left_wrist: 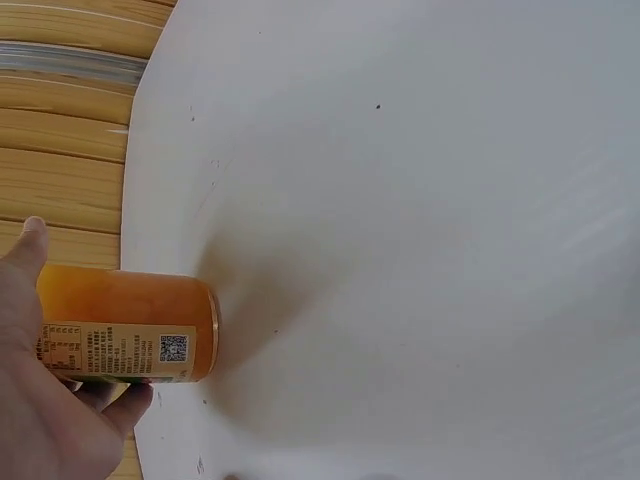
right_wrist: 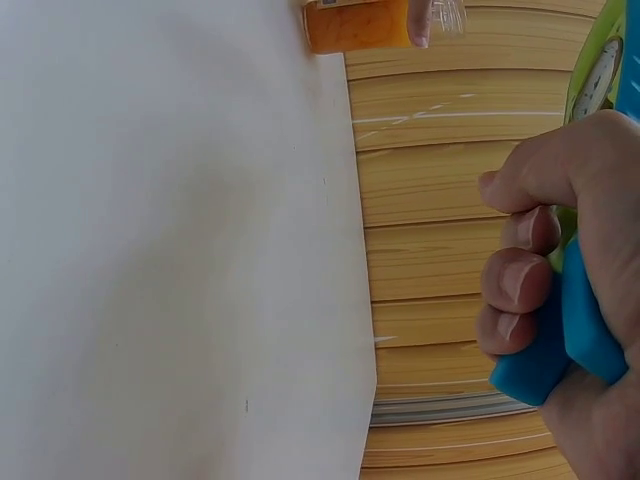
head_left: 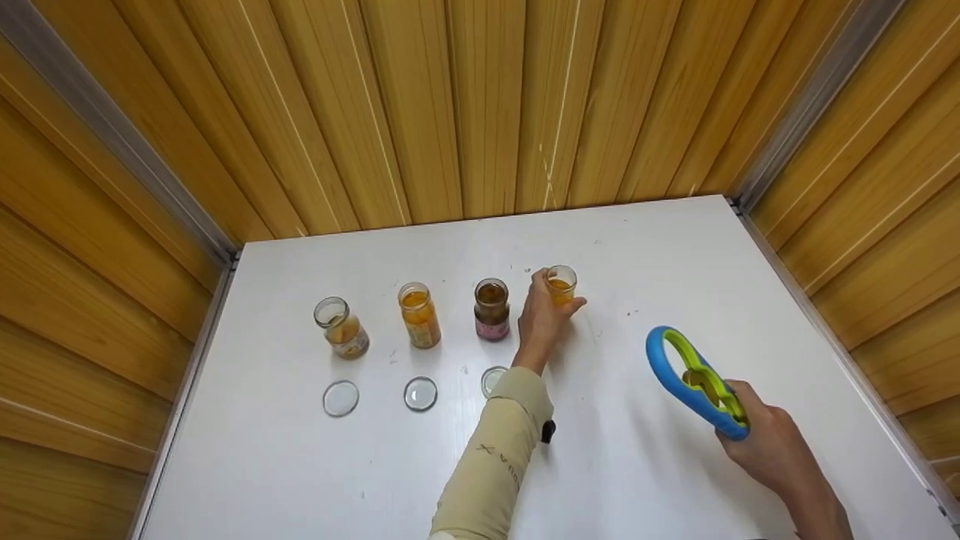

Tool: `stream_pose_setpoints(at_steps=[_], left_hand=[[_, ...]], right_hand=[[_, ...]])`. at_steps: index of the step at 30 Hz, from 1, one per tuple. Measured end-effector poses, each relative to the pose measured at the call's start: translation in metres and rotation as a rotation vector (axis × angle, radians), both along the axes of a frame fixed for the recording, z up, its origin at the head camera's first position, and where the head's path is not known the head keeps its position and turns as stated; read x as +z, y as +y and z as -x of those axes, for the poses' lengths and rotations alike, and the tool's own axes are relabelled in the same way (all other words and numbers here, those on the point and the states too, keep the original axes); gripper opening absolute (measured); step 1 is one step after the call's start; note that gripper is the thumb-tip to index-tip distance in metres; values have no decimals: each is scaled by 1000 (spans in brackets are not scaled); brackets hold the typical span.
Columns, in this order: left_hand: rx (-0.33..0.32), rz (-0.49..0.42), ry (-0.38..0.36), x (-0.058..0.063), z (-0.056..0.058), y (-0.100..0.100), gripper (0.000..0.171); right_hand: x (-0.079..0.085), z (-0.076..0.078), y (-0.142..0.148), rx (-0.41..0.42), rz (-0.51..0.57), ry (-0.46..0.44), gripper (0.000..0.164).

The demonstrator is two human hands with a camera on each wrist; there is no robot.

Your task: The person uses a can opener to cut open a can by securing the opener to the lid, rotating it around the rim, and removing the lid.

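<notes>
My left hand (head_left: 541,319) grips an uncapped glass jar (head_left: 561,289) of orange contents at the right end of a row of jars. In the left wrist view, fingers and thumb wrap the upper part of this jar (left_wrist: 150,300), its printed label showing below them. Over the right side of the table, my right hand (head_left: 772,442) holds a blue and green jar opener (head_left: 686,386) by its handles. Fingers curl round the blue handles in the right wrist view, where a pale round lid (right_wrist: 598,75) sits inside the opener's green part.
Left of the held jar stand a dark jar (head_left: 492,311) with a pink label and two open jars, one orange (head_left: 420,319), one partly filled (head_left: 343,330). Round lids (head_left: 420,394) lie before them on the white table (head_left: 262,465). Wood-patterned walls (head_left: 480,112) surround it.
</notes>
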State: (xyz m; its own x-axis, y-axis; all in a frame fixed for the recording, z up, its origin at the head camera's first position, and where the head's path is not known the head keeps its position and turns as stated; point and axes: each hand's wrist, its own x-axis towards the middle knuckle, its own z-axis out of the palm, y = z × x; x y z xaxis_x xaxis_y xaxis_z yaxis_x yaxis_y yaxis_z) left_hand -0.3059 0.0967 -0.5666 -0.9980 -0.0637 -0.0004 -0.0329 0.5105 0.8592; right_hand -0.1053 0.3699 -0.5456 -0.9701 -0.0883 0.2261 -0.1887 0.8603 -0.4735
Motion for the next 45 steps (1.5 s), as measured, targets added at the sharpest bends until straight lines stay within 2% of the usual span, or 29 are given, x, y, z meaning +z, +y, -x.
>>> stream_pose_setpoints(at_steps=[6,16,20,24,31,38,45], left_hand=[[16,8,9,1,-1,1,75],[-16,-26,8,1,-1,-1,78],[-50,-38,21,2,-2,-4,78],[-93,-58,10,3,-3,-7,78],[-130,-24,-14,7,-6,-11,80],[-144,16,-47,5,-16,-20,86],[-141,9,-117,10,-34,-20,82]], right_hand=[[0,-1,1,5,10,6,58],[3,-3,0,-2,14,-11,59],[5,-4,0,-10,12,-26,59],[6,-5,0,-6,1,-4,58],[10,-7,1,-3,-4,2,58],[12,-8,-1,-3,5,-49,57],[15,-7,-4,11,2,-15,57]])
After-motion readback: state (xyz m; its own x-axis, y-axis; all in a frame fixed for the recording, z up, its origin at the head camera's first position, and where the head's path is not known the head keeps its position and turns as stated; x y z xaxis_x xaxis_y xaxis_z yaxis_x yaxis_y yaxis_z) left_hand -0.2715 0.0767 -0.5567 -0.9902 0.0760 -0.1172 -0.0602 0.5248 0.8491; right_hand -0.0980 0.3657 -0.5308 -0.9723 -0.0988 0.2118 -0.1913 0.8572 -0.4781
